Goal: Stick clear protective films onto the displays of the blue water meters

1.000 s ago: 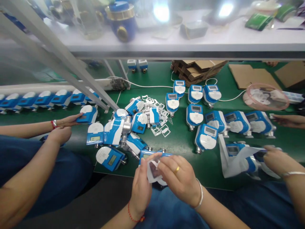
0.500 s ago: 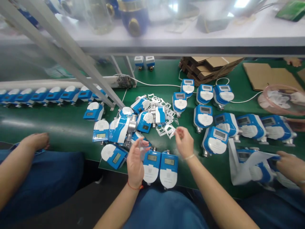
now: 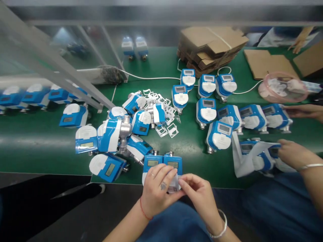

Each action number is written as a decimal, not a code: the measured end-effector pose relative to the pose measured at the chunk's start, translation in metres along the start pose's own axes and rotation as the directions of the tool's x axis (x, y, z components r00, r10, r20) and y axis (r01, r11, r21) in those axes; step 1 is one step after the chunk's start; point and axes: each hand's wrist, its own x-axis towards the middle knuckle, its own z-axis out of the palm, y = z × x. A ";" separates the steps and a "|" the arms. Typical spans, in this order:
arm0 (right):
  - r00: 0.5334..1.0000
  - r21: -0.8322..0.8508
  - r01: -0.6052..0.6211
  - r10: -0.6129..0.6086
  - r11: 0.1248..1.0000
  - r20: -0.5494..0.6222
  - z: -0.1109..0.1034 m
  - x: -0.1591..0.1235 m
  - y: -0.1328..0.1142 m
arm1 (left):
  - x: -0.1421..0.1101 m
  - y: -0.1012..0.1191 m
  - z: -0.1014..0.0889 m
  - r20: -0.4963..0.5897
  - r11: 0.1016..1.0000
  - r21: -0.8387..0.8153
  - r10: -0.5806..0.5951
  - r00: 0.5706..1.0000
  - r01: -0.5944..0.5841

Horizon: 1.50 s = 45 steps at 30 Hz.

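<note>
Left hand [image 3: 159, 192] and right hand [image 3: 200, 196] together grasp one translucent piece [image 3: 174, 184], the right pinching its edge. It is over a blue-white meter [image 3: 174, 161], right one of a pair at the near edge of the green table [image 3: 189, 144]; whether they touch, I cannot tell.

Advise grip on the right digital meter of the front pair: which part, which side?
Take the right digital meter by the far part of its blue housing, probably coming from the right. Green bench shows on that side, while the neighbouring digital meter sits close on its left and the left hand hides much of its near part. Best avoid pressing the display.
</note>
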 end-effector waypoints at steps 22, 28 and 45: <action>0.909 0.365 -0.197 0.309 0.910 -0.281 -0.078 0.041 0.073 | -0.052 -0.065 0.050 0.155 0.992 0.085 -0.107 0.982 0.094; 0.954 0.276 -0.147 0.210 0.950 -0.213 -0.058 0.058 0.073 | -0.052 -0.069 0.057 0.180 0.982 0.140 -0.151 0.972 0.126; 0.949 -0.039 -0.233 0.218 0.972 -0.227 -0.014 0.059 0.076 | -0.053 -0.070 0.053 0.226 0.979 0.101 -0.195 0.954 0.176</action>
